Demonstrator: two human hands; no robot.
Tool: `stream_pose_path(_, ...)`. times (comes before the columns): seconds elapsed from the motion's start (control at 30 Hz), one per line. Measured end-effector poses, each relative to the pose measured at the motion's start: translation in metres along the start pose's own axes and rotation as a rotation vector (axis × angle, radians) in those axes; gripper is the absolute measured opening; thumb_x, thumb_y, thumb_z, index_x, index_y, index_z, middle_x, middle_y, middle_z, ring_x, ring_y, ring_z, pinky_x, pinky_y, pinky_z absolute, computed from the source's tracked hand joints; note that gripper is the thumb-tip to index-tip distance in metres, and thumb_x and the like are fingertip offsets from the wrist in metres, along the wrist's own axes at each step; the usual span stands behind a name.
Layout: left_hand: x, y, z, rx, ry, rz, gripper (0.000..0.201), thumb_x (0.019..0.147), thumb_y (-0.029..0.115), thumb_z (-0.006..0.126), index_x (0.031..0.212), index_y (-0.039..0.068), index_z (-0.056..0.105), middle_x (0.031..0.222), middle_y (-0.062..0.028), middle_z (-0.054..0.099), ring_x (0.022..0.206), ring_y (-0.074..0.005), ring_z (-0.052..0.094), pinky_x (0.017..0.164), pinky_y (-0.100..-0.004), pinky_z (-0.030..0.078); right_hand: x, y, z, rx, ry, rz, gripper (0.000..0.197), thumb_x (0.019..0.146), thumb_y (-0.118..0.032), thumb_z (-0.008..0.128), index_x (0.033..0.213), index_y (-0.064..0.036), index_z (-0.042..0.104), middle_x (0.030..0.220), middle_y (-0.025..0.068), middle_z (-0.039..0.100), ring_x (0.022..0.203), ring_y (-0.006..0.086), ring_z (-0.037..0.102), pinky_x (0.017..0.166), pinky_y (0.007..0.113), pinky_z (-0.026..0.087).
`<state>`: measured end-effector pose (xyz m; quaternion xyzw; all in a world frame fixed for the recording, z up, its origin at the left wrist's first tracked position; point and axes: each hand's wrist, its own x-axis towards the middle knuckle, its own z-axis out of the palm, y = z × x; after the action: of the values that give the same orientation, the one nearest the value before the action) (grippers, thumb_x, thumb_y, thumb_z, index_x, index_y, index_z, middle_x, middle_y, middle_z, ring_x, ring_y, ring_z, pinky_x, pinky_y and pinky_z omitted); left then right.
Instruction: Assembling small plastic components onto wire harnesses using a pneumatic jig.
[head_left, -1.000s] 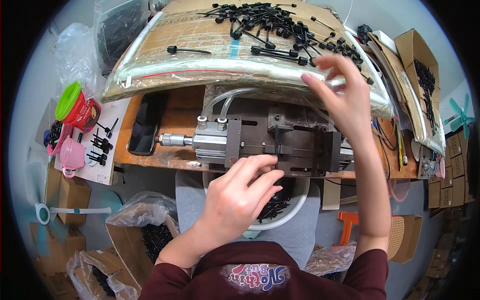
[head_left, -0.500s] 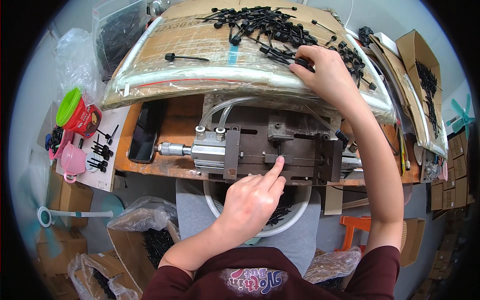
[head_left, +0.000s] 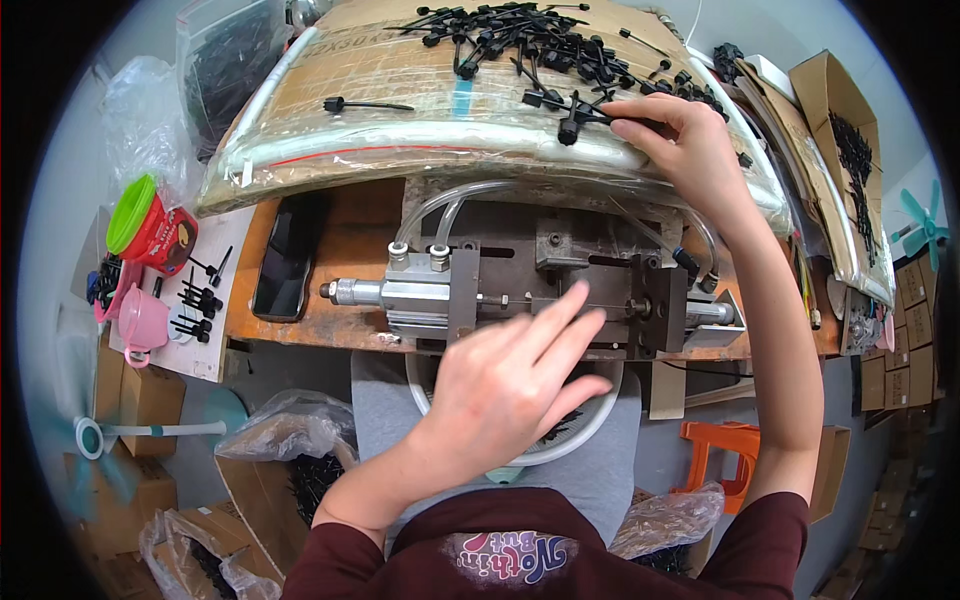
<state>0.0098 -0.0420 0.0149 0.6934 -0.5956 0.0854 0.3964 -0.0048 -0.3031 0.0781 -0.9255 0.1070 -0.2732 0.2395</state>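
Observation:
My right hand (head_left: 690, 150) is at the front edge of the wrapped cardboard surface, thumb and forefinger pinched on a black cable tie (head_left: 568, 130) with a blocky head. Other ties lie close to its fingertips, so the held one's outline is partly mixed with theirs. A loose pile of black cable ties (head_left: 500, 40) spreads behind. My left hand (head_left: 505, 375) hovers over the metal clamping fixture (head_left: 610, 285), fingers spread and holding nothing. Its fingers cover part of the fixture's middle. A silver air cylinder (head_left: 415, 300) sits at the fixture's left, with clear hoses attached.
A black phone (head_left: 288, 260) lies on the wooden bench left of the fixture. Further left are a red tub (head_left: 170, 235), a pink cup (head_left: 143, 322) and several ties. A white basket (head_left: 600, 425) holding black pieces rests on my lap. An orange stool (head_left: 715, 455) stands at right.
My left hand has lifted its forefinger off the fixture's centre, and its fingers have spread. My right hand has shifted right and slightly nearer, drawing a cable tie out toward the edge.

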Motion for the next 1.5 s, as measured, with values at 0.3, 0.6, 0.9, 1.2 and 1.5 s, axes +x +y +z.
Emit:
stream_pose_path(0.3,0.099,-0.070,-0.002,0.388,0.226,0.152,0.027,0.083,0.009,0.070,0.110,0.002,0.070,0.103,-0.0104,0.068,0.093,-0.0286,0.064,0.081,-0.0370,0.051,0.001,-0.017,0.000,-0.182,-0.020,-0.156,0.019,0.081,-0.011,0.070,0.098,-0.0029,0.074,0.093,0.0150,0.072,0.088,0.0316,0.069,0.082,0.037,0.053)
stream_pose_path(0.6,0.028,-0.016,-0.030,-0.126,0.240,-0.056,0.027,0.071,0.000,0.081,0.098,0.001,0.073,0.100,-0.0096,0.064,0.080,-0.0155,0.067,0.066,-0.0288,0.055,0.044,-0.008,-0.011,-0.310,-0.289,-0.094,0.035,0.075,-0.013,0.075,0.108,-0.0055,0.069,0.094,0.0106,0.073,0.089,0.0207,0.067,0.082,0.035,0.052)
stream_pose_path(0.9,-0.024,0.000,0.007,0.026,0.063,-0.053,0.028,0.067,0.007,0.081,0.092,0.000,0.070,0.118,-0.0139,0.066,0.085,-0.0235,0.067,0.072,-0.0309,0.057,0.082,-0.057,-0.003,-0.627,-0.696,-0.158,0.025,0.070,-0.011,0.076,0.094,-0.0040,0.073,0.086,0.0154,0.072,0.082,0.0276,0.068,0.074,0.038,0.054)
stream_pose_path(1.2,-0.032,-0.004,0.034,0.151,-0.006,-0.014,0.024,0.071,0.010,0.079,0.092,0.001,0.069,0.119,-0.0146,0.068,0.081,-0.0225,0.069,0.071,-0.0313,0.056,0.050,-0.043,-0.004,-0.703,-0.494,-0.323,0.017,0.084,-0.007,0.065,0.099,0.0025,0.070,0.092,0.0163,0.068,0.086,0.0308,0.065,0.081,0.039,0.053)
stream_pose_path(1.5,-0.028,-0.008,0.029,0.134,-0.045,-0.039,0.028,0.072,0.012,0.080,0.097,0.003,0.071,0.117,-0.0106,0.069,0.065,-0.0169,0.067,0.060,-0.0263,0.052,-0.034,-0.027,-0.015,-0.486,0.156,-0.700,0.030,0.079,0.001,0.070,0.109,-0.0004,0.069,0.095,0.0132,0.070,0.086,0.0239,0.068,0.074,0.032,0.055)
